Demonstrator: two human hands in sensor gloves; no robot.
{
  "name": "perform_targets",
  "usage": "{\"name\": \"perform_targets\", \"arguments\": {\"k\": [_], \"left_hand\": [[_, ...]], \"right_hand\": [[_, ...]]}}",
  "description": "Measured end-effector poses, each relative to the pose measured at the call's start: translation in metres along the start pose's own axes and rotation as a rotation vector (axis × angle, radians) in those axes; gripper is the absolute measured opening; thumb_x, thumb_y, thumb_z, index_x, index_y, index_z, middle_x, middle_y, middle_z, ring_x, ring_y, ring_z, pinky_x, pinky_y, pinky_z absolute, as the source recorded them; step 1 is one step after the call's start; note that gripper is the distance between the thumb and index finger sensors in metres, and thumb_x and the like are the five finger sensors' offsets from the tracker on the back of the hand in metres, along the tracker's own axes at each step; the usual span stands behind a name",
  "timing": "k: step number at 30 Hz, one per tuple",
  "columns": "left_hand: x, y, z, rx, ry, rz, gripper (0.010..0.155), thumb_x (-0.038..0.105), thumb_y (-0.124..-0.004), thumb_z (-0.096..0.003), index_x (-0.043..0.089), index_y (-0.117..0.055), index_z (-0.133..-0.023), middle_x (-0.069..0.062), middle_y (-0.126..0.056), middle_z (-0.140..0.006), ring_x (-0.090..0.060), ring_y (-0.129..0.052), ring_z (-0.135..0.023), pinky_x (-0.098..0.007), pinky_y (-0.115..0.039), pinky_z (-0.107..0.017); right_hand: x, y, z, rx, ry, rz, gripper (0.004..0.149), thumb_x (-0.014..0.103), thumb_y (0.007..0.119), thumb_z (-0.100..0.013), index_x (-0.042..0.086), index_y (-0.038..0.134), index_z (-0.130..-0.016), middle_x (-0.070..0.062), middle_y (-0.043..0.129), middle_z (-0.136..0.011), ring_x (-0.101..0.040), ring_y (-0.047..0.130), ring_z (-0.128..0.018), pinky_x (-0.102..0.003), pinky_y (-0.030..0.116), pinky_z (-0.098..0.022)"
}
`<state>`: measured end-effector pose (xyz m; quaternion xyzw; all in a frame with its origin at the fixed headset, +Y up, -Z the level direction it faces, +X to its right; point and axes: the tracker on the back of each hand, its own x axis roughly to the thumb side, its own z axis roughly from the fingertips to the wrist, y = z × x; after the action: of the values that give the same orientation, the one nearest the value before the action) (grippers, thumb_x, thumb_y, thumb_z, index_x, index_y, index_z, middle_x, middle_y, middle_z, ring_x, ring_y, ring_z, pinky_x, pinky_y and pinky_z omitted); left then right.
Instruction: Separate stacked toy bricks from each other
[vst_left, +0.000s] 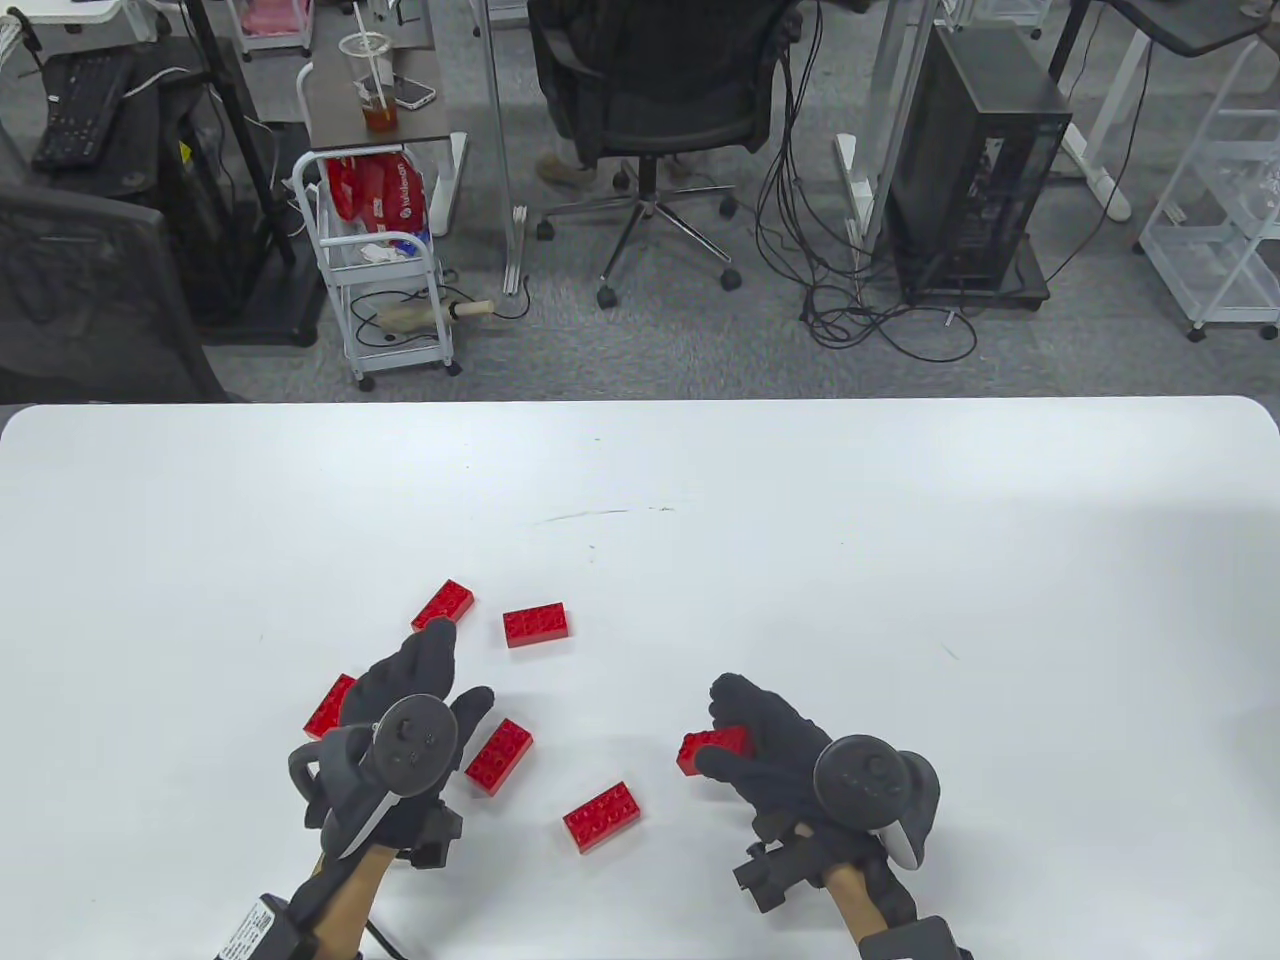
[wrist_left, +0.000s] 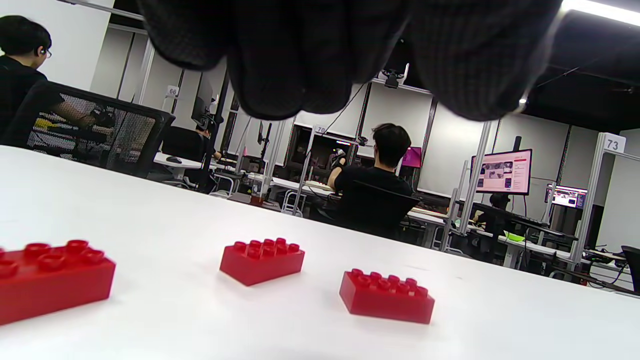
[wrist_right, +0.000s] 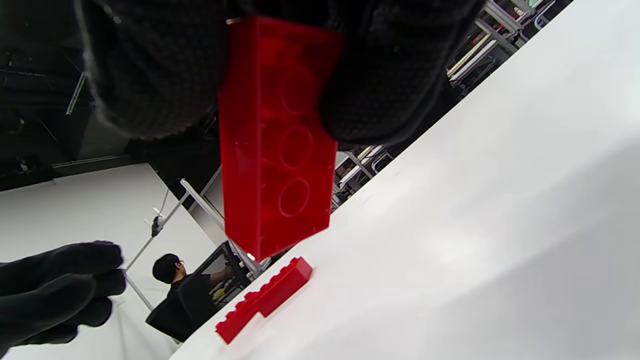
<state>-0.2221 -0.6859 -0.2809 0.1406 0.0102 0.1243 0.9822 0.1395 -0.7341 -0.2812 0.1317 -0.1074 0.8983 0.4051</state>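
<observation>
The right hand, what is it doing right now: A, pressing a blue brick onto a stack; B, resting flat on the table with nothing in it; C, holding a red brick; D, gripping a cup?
C: the right hand grips a red brick, and the right wrist view shows that brick's hollow underside between the gloved fingers, lifted clear of the table.

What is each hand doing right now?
Left hand: fingers spread, holding nothing.
Right hand: gripping one red brick above the table.
</observation>
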Motion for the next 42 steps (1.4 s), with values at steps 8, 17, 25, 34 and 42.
{"name": "perform_targets", "arguments": {"k": [8, 17, 25, 34, 42], "left_hand": [[0.002, -0.003, 0.001, -0.004, -0.018, 0.019, 0.078, 0.057, -0.082, -0.0416, 0.025, -0.065, -0.11, -0.002, -0.083, -0.107, -0.026, -0.093, -0.089, -0.046, -0.073, -0.073], [0.004, -0.012, 0.001, -0.045, -0.027, 0.013, 0.077, 0.056, -0.082, -0.0415, 0.025, -0.066, -0.11, -0.002, -0.083, -0.106, -0.025, -0.093, -0.088, -0.046, -0.074, -0.073], [0.007, -0.015, 0.002, -0.062, -0.04, 0.002, 0.077, 0.056, -0.082, -0.0415, 0.025, -0.066, -0.11, -0.001, -0.084, -0.106, -0.025, -0.094, -0.088, -0.046, -0.074, -0.073], [0.01, -0.019, 0.003, -0.094, -0.049, -0.013, 0.077, 0.057, -0.082, -0.0415, 0.025, -0.066, -0.11, -0.001, -0.084, -0.106, -0.025, -0.094, -0.087, -0.046, -0.074, -0.072], [0.013, -0.023, 0.004, -0.116, -0.059, -0.029, 0.076, 0.057, -0.082, -0.0415, 0.025, -0.067, -0.109, -0.001, -0.085, -0.105, -0.025, -0.095, -0.087, -0.046, -0.074, -0.072]], "right_hand": [[-0.01, -0.004, -0.015, -0.005, 0.034, 0.193, 0.072, 0.045, 0.087, -0.037, 0.017, 0.07, -0.101, -0.01, 0.086, -0.094, -0.024, 0.104, -0.076, -0.032, 0.098, -0.049], [-0.032, -0.002, -0.034, 0.072, 0.134, 0.268, 0.072, 0.043, 0.089, -0.036, 0.019, 0.069, -0.102, -0.009, 0.085, -0.096, -0.023, 0.104, -0.079, -0.03, 0.097, -0.052], [-0.031, -0.002, -0.038, 0.139, 0.067, 0.389, 0.072, 0.042, 0.089, -0.037, 0.019, 0.069, -0.102, -0.009, 0.085, -0.096, -0.023, 0.105, -0.079, -0.028, 0.098, -0.05], [-0.034, -0.003, -0.037, 0.253, 0.045, 0.554, 0.067, 0.041, 0.09, -0.039, 0.021, 0.071, -0.1, -0.007, 0.087, -0.095, -0.024, 0.105, -0.077, -0.02, 0.096, -0.034], [-0.033, 0.002, -0.036, 0.265, 0.041, 0.67, 0.066, 0.04, 0.092, -0.04, 0.024, 0.07, -0.1, -0.005, 0.087, -0.095, -0.022, 0.104, -0.078, -0.022, 0.093, -0.029]]}}
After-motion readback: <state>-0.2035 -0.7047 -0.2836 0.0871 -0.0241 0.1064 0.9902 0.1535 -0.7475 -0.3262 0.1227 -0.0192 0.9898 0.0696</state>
